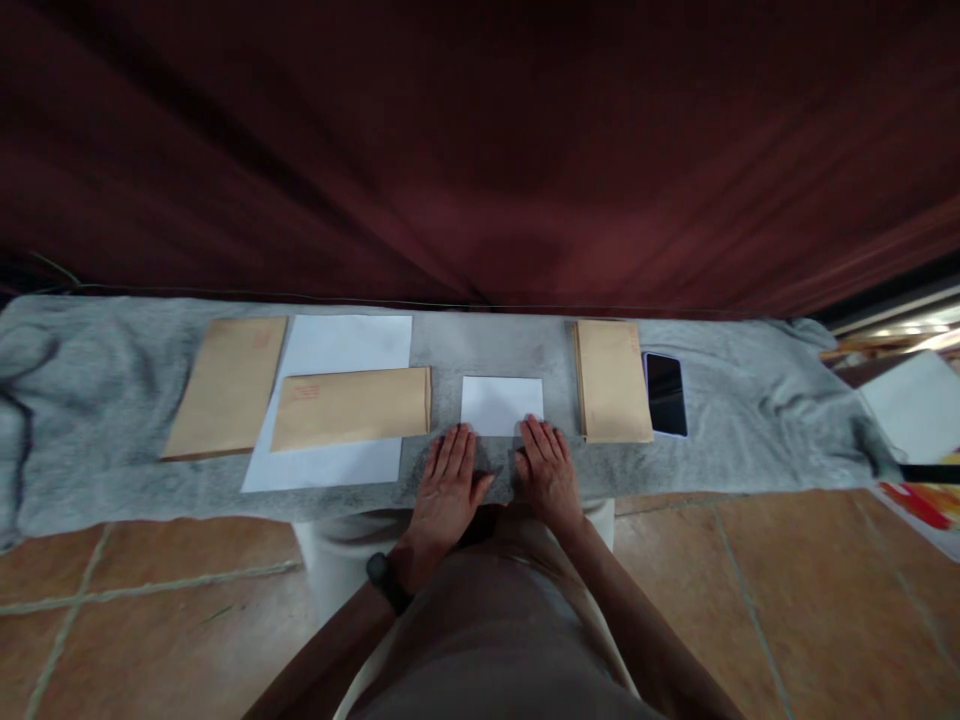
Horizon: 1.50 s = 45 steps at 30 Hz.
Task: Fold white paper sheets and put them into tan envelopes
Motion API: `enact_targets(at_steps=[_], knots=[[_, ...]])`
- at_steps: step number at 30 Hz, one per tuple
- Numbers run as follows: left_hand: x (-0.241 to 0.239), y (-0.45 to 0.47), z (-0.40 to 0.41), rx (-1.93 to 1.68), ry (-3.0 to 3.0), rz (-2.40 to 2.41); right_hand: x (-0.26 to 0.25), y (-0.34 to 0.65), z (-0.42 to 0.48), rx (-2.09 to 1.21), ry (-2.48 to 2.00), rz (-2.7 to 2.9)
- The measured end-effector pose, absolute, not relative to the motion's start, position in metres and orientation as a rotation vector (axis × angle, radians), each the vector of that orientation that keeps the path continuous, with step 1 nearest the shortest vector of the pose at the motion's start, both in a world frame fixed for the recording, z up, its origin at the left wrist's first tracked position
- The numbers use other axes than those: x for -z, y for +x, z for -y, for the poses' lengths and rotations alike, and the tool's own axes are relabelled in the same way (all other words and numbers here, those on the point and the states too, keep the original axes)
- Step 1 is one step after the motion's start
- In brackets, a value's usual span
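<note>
A small folded white paper point(501, 403) lies on the grey cloth-covered table point(720, 450) straight ahead. My left hand point(447, 487) lies flat with fingers stretched out, its fingertips at the paper's near left corner. My right hand point(548, 470) is also flat and open, fingertips touching the paper's near right corner. Neither hand holds anything. A dark watch is on my left wrist.
Left of the paper, a brown envelope point(351, 407) lies across a white sheet point(337, 345), and another brown envelope point(227, 385) lies beside it. To the right are a stack of brown envelopes point(611, 380) and a dark phone point(665, 394). A dark red curtain hangs behind.
</note>
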<state>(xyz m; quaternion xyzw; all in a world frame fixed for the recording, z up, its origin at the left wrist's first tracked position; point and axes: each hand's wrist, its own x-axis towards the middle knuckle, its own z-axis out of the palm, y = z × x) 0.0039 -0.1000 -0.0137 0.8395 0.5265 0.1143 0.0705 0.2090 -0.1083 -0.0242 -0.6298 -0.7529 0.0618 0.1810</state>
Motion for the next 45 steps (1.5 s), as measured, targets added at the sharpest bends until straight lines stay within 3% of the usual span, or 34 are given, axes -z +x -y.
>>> enact_targets(at_steps=[8, 14, 21, 28, 45], knots=[[-0.002, -0.04, 0.062, -0.46, 2.455, -1.759, 0.029, 0.209, 0.109, -0.147, -1.769, 2.116], [-0.01, -0.093, 0.017, -0.158, 2.381, -1.892, 0.032, 0.208, 0.109, -0.107, -1.759, 2.114], [-0.022, -0.11, -0.021, 0.261, 2.355, -1.659, 0.032, 0.207, 0.111, -0.07, -1.758, 2.109], [-0.028, -0.109, -0.044, 0.386, 2.364, -1.513, 0.032, 0.207, 0.11, -0.037, -1.751, 2.111], [-0.043, -0.097, -0.028, 0.099, 2.478, -1.508, 0.034, 0.206, 0.11, -0.013, -1.743, 2.101]])
